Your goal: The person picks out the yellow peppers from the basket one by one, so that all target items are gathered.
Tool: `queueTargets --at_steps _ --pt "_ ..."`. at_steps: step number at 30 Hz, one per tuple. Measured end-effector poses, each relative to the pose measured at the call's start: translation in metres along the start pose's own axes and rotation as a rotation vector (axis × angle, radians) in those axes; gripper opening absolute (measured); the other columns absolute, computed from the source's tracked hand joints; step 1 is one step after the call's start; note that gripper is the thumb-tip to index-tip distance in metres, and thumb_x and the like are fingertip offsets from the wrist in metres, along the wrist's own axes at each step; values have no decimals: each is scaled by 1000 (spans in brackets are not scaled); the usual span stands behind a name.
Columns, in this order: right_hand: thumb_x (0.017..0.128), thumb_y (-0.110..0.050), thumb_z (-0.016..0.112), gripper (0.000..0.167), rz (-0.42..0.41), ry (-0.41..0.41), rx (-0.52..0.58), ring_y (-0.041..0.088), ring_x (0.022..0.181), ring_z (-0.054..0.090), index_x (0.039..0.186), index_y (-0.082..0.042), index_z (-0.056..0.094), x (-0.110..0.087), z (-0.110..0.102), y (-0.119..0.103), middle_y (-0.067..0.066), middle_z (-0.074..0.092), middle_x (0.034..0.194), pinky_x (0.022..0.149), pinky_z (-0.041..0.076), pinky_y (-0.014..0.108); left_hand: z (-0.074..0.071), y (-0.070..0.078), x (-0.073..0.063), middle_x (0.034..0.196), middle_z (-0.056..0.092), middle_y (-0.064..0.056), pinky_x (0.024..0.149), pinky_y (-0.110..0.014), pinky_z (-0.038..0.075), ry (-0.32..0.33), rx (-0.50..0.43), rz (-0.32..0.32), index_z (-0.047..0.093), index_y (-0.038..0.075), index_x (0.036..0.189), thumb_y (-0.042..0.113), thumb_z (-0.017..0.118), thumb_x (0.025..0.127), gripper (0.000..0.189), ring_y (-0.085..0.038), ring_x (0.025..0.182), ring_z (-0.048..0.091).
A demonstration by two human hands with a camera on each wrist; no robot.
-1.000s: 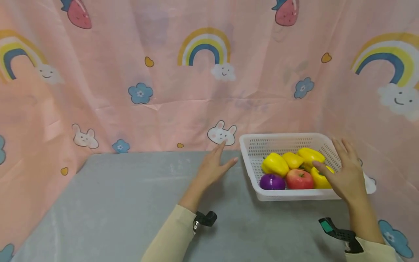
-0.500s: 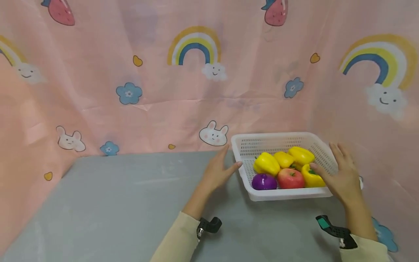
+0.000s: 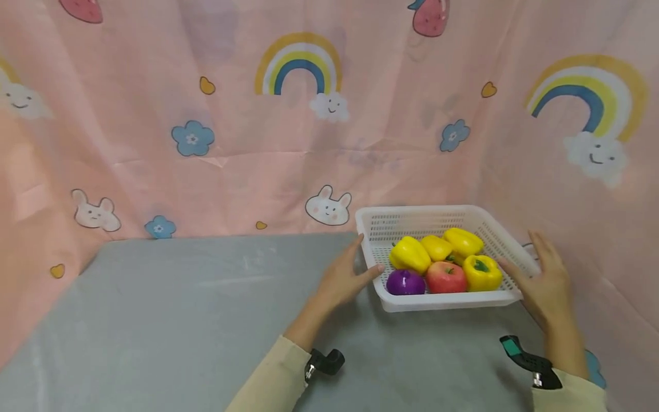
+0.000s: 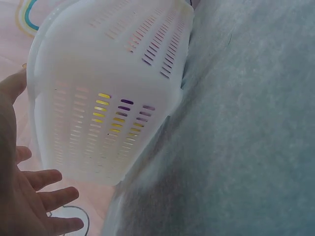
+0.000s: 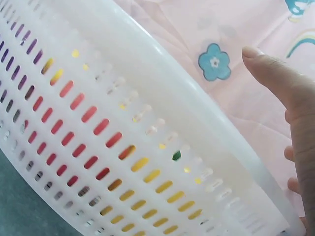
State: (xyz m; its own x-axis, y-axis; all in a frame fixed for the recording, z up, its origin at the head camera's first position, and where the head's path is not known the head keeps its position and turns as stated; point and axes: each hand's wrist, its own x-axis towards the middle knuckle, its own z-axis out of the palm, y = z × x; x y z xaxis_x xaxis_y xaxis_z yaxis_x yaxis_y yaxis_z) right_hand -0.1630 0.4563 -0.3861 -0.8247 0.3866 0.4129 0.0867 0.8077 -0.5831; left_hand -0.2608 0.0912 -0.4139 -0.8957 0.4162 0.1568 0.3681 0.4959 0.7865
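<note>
A white slotted plastic basket (image 3: 422, 302) stands at the right of the table. Inside lie several yellow bell peppers (image 3: 482, 273), a red apple (image 3: 446, 278) and a glossy purple onion-like ball (image 3: 405, 282). My left hand (image 3: 342, 280) is at the basket's left end, thumb tip right at the rim, fingers spread. In the left wrist view, its fingers (image 4: 56, 197) extend beside the slotted wall without curling round it. My right hand (image 3: 548, 286) is by the right end, thumb over the rim and fingers outside. The right wrist view shows its thumb (image 5: 275, 73) extended above the rim.
The grey table cover (image 3: 180, 320) stretches to the left and front. A pink printed curtain (image 3: 247, 189) hangs behind the table and along the right side, close beyond my right hand. Black wrist devices (image 3: 326, 362) sit at both cuffs.
My left hand has come in to the basket's left rim. The right hand has drawn back from over the peppers to the right end, uncovering the front pepper. The head view has shifted right.
</note>
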Motion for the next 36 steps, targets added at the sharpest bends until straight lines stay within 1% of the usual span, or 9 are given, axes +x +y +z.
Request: queueTargets --at_steps 8,13,20,23,24,26,28,31,36 --pt "97 -47 57 83 98 -120 47 63 145 19 163 -31 10 -1 -10 17 18 8 170 98 24 88 13 -1 -1 167 29 2 121 -57 35 -12 -75 -32 18 33 162 65 59 91 88 -27 152 36" --pt "95 -49 60 86 131 -129 51 62 141 26 162 -35 8 -4 -8 24 25 17 167 96 28 87 15 -2 -2 167 29 3 118 -58 38 -25 -113 -37 13 35 163 66 60 90 92 -29 149 41" --pt "95 -47 62 86 158 -125 83 60 142 26 162 -35 10 -6 0 29 30 22 164 103 26 84 20 -5 -4 166 33 -4 119 -58 36 -72 -337 11 -1 33 163 52 65 93 98 -28 146 45" --pt "96 -46 62 81 185 -117 111 48 147 26 161 -36 15 -7 5 32 14 18 170 115 27 74 22 -6 -2 166 33 -4 120 -52 38 -79 -442 60 -5 27 163 38 67 94 101 -29 145 47" --pt "96 -46 63 80 204 -109 113 40 146 30 161 -38 17 -7 5 33 9 18 170 117 33 64 23 -6 -2 165 34 -4 119 -50 40 -83 -469 75 -6 25 163 35 67 94 101 -29 144 48" --pt "95 -46 64 79 237 -96 107 24 131 43 160 -41 20 -8 4 35 5 19 170 106 45 39 25 -4 -1 166 34 -3 117 -45 43 -86 -501 88 -7 24 163 31 68 93 103 -28 144 49" --pt "95 -46 65 79 257 -93 100 12 121 45 159 -42 21 -8 1 38 4 18 170 88 44 21 27 -2 0 165 34 -2 114 -40 46 -89 -511 88 -7 23 163 28 69 90 105 -25 142 51" --pt "94 -47 66 80 265 -101 76 16 105 42 159 -42 20 -5 -2 39 11 16 170 65 32 9 28 1 0 165 35 -4 108 -38 51 -88 -571 88 -7 21 163 21 71 88 108 -25 137 56" --pt "94 -49 66 82 298 -146 103 48 127 36 159 -39 18 -3 -1 38 11 7 170 60 33 4 30 3 -1 160 43 -8 101 -38 56 -75 -686 56 -7 23 163 5 70 82 113 -28 126 64"
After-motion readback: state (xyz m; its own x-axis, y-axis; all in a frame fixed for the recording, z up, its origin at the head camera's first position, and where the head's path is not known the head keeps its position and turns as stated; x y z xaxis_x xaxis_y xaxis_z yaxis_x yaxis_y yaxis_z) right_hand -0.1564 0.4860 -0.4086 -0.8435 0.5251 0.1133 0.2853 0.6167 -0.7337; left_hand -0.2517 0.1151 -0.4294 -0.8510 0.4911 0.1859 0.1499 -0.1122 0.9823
